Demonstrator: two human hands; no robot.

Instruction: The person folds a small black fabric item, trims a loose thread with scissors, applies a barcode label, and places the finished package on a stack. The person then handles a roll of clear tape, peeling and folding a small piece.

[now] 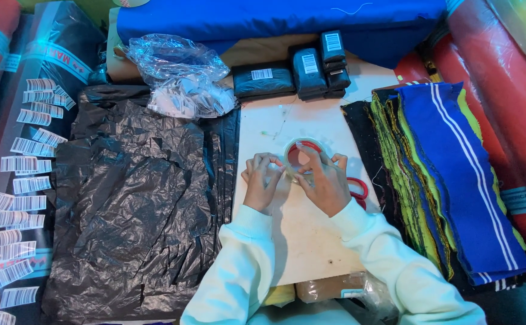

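here the biggest thing is the crumpled black plastic sheeting (pixel 136 198) covering the left half of the bench (pixel 299 241), with strips of barcode labels (pixel 19 180) laid out further left. on the right lies a stack of knit fabric pieces (pixel 449 174) in blue, yellow-green and black, touching the bench edge. at the far side rests a blue fabric roll (pixel 275 18), and in front of it a clear plastic bag of white tags (pixel 182 78) beside several black wrapped packets (pixel 302 72). red-handled scissors (pixel 358 189) peek out just beside the right hand. the roll of clear tape (pixel 301 155) sits near the middle of the bench, held up between both hands. the left hand (pixel 262 183) has its fingers pinched narrowly at the roll's left edge; the right hand (pixel 325 180) has its fingers curled over the roll, gripping it
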